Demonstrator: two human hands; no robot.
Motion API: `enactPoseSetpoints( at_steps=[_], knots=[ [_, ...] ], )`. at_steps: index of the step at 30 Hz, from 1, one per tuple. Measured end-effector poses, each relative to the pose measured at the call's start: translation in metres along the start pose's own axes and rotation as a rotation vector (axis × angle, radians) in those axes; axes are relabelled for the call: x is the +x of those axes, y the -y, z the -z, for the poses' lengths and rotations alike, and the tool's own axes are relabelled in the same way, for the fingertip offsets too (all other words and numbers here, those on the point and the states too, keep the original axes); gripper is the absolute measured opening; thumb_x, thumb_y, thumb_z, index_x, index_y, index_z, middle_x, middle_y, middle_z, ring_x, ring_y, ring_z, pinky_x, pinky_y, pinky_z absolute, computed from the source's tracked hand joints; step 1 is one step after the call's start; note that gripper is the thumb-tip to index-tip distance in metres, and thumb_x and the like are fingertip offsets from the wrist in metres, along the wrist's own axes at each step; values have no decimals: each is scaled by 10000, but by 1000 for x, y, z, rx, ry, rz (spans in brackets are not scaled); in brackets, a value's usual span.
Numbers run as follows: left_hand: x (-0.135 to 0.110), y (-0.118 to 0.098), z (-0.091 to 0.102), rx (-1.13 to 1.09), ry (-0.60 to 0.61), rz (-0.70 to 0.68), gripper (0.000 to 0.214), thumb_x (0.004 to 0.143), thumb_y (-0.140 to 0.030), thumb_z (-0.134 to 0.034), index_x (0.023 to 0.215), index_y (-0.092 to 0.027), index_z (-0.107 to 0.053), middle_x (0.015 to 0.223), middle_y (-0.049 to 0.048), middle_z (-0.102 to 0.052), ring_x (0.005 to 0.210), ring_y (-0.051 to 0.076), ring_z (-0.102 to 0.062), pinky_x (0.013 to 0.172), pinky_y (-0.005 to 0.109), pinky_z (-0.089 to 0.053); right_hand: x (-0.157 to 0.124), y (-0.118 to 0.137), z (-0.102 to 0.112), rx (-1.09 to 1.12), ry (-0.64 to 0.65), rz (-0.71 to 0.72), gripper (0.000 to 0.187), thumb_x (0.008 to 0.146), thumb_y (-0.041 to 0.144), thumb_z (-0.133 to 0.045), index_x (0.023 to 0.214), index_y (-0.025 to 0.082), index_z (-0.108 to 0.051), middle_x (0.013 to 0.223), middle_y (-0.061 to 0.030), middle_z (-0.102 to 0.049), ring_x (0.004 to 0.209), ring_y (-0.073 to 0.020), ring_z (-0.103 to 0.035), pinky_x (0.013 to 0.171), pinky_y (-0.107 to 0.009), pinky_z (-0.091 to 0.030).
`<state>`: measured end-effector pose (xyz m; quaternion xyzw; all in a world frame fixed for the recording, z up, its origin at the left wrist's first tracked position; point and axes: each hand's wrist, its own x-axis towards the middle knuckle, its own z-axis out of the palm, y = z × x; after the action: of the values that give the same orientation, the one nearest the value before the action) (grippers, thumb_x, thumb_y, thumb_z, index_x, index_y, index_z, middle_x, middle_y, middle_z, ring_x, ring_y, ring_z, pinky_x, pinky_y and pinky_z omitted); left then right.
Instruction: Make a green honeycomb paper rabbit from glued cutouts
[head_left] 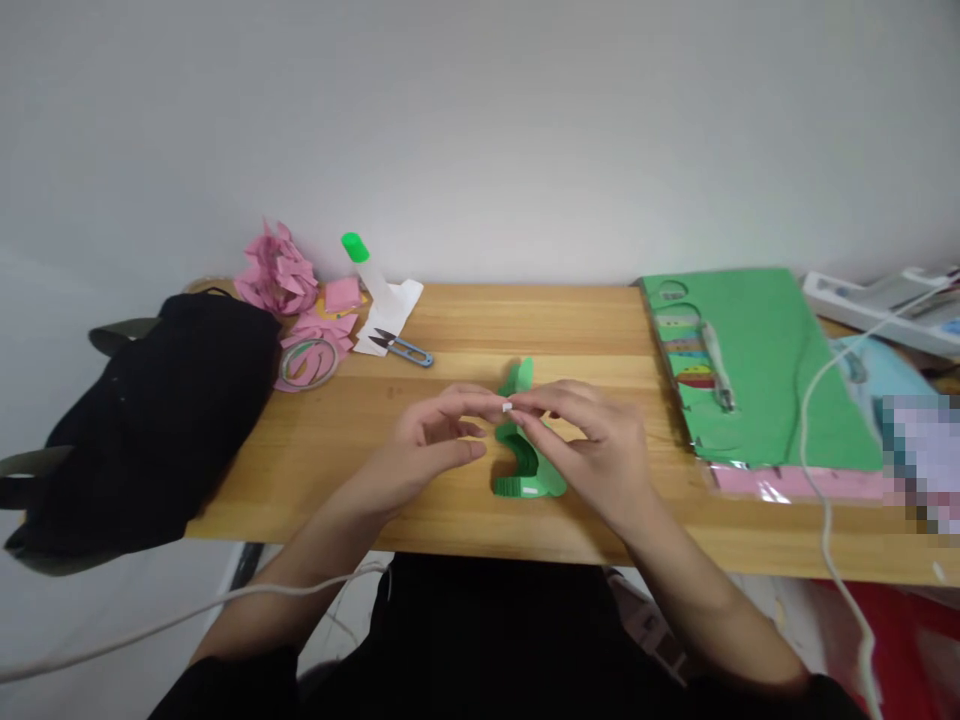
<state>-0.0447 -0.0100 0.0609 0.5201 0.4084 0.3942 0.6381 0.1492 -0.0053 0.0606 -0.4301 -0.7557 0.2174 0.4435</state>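
Observation:
My left hand [431, 440] and my right hand [592, 440] meet over the middle of the wooden table [480, 330]. Their fingertips pinch a tiny white piece [508, 407] between them. Just below the fingers lies a folded stack of green paper pieces [525, 470], partly hidden by my right hand. Another green paper piece [517, 377] lies on the table just beyond the fingertips.
A black bag [142, 420] fills the table's left end. Pink paper scraps [281, 275], a tape roll [307, 362], a green-capped glue bottle [367, 265] and small snips [405, 347] lie at the back left. A green paper pack [757, 370] with a pen [716, 365] sits right; white cables [814, 420] cross nearby.

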Motion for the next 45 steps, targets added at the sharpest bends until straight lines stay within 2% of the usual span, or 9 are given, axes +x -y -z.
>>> enactPoseSetpoints(
  at_steps=[7,14,25,30,33,36,38,41,45],
  knots=[
    [7,6,-11,-123,45,81,335,717,-153,-723,1026,-277,-751,1046,24,-707,991,170,-628,858,296,-510,-7,-6,3,-165,-98,104,107,895,156,-617,863,208,-705,784,-37,-760,750,-169,-709,689,-287,-539],
    [10,6,-18,-5,50,39,358,706,-121,-702,1024,-275,-759,1039,32,-665,973,168,-613,870,303,-497,-8,-17,14,-26,44,-17,69,888,163,-613,833,192,-642,717,0,-700,647,-119,-640,615,-227,-498],
    [10,24,-30,-83,88,121,468,711,-76,-668,1116,-302,-730,1072,31,-668,944,166,-612,824,300,-525,-19,-37,23,56,148,-103,81,903,183,-595,827,195,-621,740,3,-675,672,-117,-616,641,-236,-474],
    [16,36,-34,101,100,-29,532,776,-65,-600,1246,-309,-653,1062,45,-645,914,156,-620,740,276,-555,-24,-47,26,213,132,-241,69,867,185,-642,800,189,-626,722,14,-667,663,-105,-607,625,-221,-473],
    [23,40,-34,402,-4,-217,507,838,-72,-560,1298,-282,-595,1132,67,-624,923,150,-625,755,291,-569,-28,-56,25,311,87,-365,86,851,229,-651,778,193,-623,717,10,-662,667,-117,-608,628,-240,-483],
    [33,44,-31,828,-68,-475,305,883,-104,-562,1153,-222,-641,1053,62,-648,933,163,-631,824,337,-564,-32,-71,20,334,32,-505,121,844,293,-643,783,195,-606,754,-12,-676,682,-135,-619,617,-263,-486],
    [39,47,-28,1034,-31,-596,178,895,-138,-575,1050,-198,-640,959,52,-673,905,180,-641,809,354,-565,-36,-80,14,336,32,-550,133,840,315,-643,827,196,-584,801,-24,-680,721,-146,-632,637,-276,-491],
    [43,54,-22,1150,42,-635,134,908,-163,-565,1033,-178,-609,923,54,-684,852,191,-646,765,360,-573,-42,-88,4,372,102,-525,196,836,256,-630,1002,201,-542,887,-32,-675,792,-155,-645,695,-296,-509],
    [39,66,-12,1142,76,-626,181,924,-169,-540,1094,-186,-598,953,65,-663,873,188,-635,773,339,-572,-45,-86,-2,373,222,-469,382,818,166,-604,1172,220,-470,918,-18,-640,813,-149,-631,740,-310,-513]
  ],
)
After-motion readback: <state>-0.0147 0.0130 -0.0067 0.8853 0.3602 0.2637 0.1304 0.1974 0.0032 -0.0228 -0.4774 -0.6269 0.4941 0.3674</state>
